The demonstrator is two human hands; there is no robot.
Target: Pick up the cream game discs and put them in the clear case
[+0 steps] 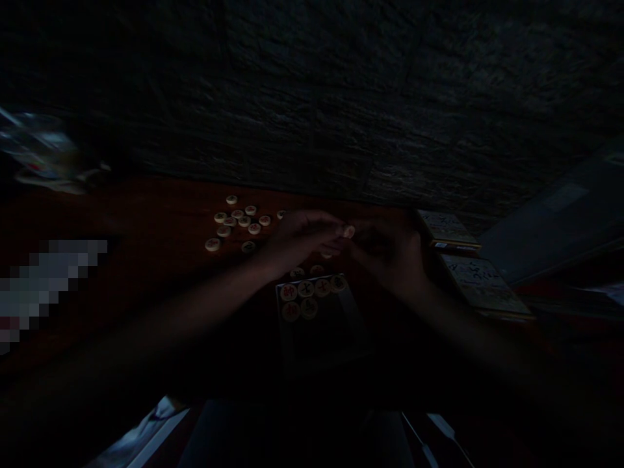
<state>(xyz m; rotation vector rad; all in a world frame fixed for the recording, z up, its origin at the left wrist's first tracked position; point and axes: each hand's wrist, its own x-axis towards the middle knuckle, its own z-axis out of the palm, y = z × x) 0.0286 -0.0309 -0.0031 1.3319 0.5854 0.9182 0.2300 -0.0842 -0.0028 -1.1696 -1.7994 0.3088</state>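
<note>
My left hand (312, 235) reaches over the dark table and pinches a round Chinese chess piece (348, 231) at its fingertips. From the other side, my right hand (400, 260) curves its thumb and forefinger up to the same piece and appears to grip it too, though darkness blurs those fingers. Below my hands lies a shallow open box (322, 338) holding several chess pieces, with a row of red and black characters (305, 288) along its far edge. Two pieces (317, 270) show just beyond that edge. More loose pieces (244, 221) are scattered left of my left hand.
Two flat printed boxes (482, 283) (447, 229) lie at the right. A stone-textured wall (312, 104) rises behind the table (160, 214). A blurred clear container (43, 146) stands at the far left. The scene is very dark.
</note>
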